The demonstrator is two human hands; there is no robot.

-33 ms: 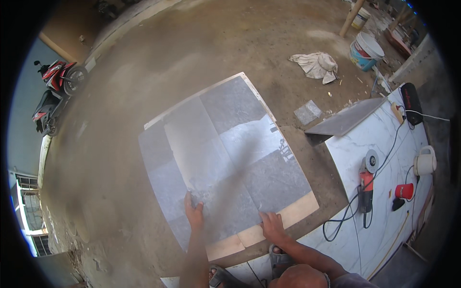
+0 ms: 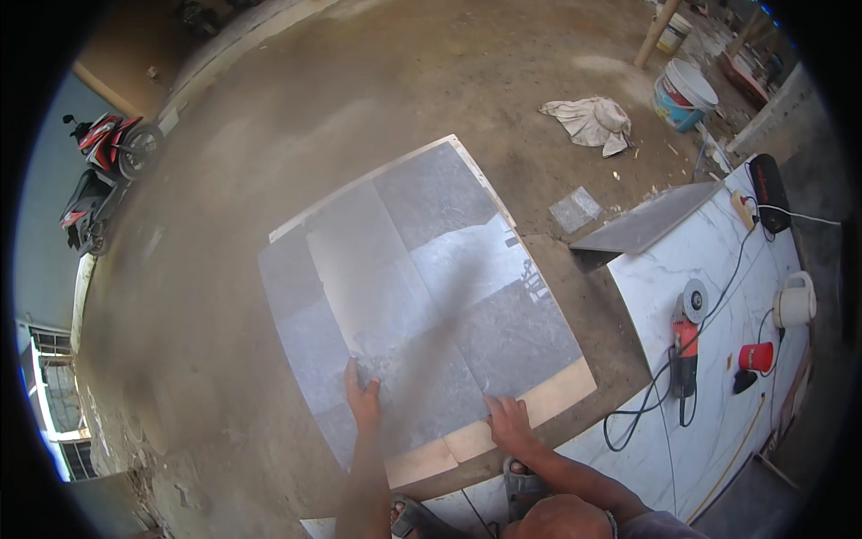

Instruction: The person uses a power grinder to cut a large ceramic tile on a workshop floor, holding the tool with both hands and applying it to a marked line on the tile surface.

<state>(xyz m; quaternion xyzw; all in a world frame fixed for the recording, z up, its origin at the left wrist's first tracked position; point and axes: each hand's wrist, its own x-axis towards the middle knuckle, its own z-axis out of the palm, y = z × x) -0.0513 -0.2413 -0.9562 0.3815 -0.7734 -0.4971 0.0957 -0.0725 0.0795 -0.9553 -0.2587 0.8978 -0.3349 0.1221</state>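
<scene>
Large grey tiles (image 2: 449, 198) lie side by side on the ground, with pale tan borders along the near and far sides. My left hand (image 2: 364, 401) is closed at the left edge of the near middle tile (image 2: 413, 395), thumb over its top and fingers along the side. At that tile's near right corner, my right hand (image 2: 510, 424) has its fingers bent over the edge, beside the tan border strip (image 2: 548, 393). What lies under my fingertips is hidden. A blurred dark streak crosses the view over the tiles.
On white marbled tiles (image 2: 646, 296) at the right lie an angle grinder (image 2: 686, 346) with its cord, a red cup (image 2: 756, 357) and a pale jug (image 2: 794, 301). A grey panel (image 2: 651, 225) leans there. Farther off are a cloth (image 2: 593, 124), buckets (image 2: 684, 94) and a red motorbike (image 2: 108, 148).
</scene>
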